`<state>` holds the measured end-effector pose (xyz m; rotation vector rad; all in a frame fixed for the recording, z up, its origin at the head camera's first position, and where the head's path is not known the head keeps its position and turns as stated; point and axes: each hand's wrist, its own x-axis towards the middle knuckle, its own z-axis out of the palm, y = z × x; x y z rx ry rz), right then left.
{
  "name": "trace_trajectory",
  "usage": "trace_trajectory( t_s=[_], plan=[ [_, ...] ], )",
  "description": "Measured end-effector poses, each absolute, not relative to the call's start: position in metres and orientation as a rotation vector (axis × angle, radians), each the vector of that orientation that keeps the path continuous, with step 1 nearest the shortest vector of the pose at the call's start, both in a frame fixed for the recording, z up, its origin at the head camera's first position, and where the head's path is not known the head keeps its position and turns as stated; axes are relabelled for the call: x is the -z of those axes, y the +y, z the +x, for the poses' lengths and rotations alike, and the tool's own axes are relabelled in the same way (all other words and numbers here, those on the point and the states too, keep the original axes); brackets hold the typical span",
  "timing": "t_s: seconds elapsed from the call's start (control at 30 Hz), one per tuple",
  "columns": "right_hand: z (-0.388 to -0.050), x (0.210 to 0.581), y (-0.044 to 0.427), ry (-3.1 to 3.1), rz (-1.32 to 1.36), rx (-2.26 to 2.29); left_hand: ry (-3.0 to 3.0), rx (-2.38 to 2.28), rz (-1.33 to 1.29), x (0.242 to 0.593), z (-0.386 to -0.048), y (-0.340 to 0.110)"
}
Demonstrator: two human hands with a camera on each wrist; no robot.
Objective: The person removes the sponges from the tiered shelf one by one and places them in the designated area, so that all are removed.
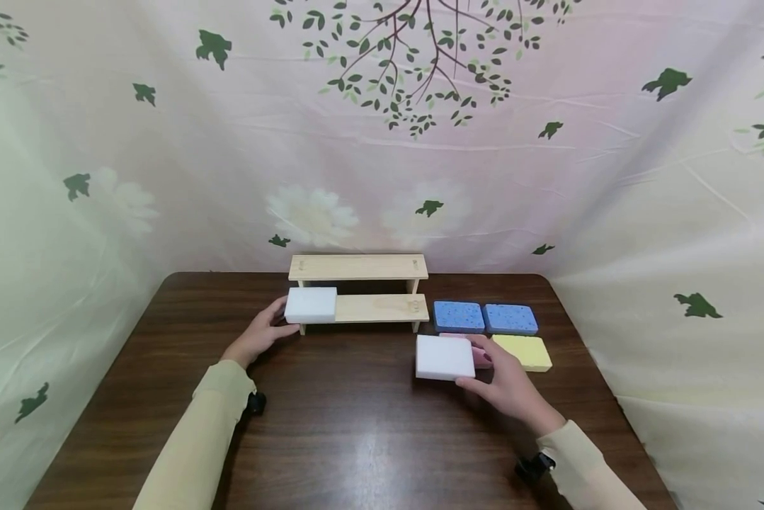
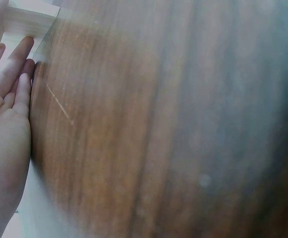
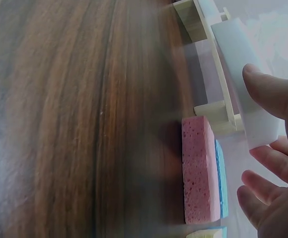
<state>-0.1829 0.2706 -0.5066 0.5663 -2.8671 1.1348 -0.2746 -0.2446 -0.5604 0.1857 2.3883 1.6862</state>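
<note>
Between the thumb and fingers of my right hand is a white block-shaped sponge, lifted off the table. The right wrist view shows the thumb on one face of this sponge and fingertips at its lower end. A second white sponge lies on the left part of the lower tier of a two-tier wooden rack. My left hand is at that sponge's left end, fingers extended; the left wrist view shows the fingers near the rack, with the sponge out of sight.
Right of the rack sit two blue sponges, a yellow sponge and a pink sponge, partly hidden in the head view by the held sponge and hand. Patterned cloth hangs behind the dark wooden table.
</note>
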Motion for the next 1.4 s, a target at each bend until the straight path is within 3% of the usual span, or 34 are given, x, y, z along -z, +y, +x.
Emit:
trace_trajectory(
  t_s=[0.57, 1.4],
  plan=[
    [-0.158, 0.513, 0.295, -2.908, 0.482, -0.958, 2.405, -1.674, 0.188, 0.560, -0.278, -0.245],
    [-0.148, 0.536, 0.314, -2.948, 0.442, -0.902, 2.410, -1.682, 0.204, 0.563, -0.276, -0.245]
  ],
)
